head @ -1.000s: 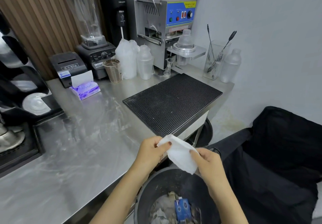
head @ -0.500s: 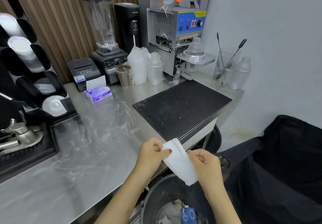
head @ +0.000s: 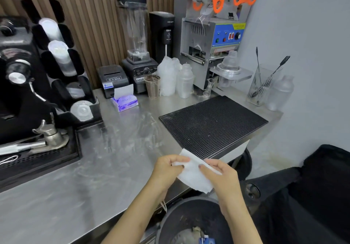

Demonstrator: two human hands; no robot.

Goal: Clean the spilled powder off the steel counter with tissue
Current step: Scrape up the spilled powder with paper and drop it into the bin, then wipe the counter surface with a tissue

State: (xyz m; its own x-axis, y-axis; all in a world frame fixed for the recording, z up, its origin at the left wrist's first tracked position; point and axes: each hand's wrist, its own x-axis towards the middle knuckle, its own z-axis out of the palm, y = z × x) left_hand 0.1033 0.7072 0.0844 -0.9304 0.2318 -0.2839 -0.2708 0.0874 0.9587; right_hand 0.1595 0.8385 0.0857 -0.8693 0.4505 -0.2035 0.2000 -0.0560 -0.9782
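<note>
Two bare hands hold one white tissue (head: 191,175) at the steel counter (head: 79,192)'s front edge, above a dark bin (head: 189,223). The left hand (head: 166,169) pinches its left side; the right hand (head: 221,177) pinches its right (fingers curled on the sheet). Faint white powder streaks (head: 132,139) smear the counter's middle, beside a black mat (head: 214,124). A purple tissue box (head: 125,101) sits near the back edge.

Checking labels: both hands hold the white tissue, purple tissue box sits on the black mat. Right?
No. The head view shows the purple tissue box on the bare steel counter, left of the black mat, not on it. The left hand and right hand do hold the white tissue.
</note>
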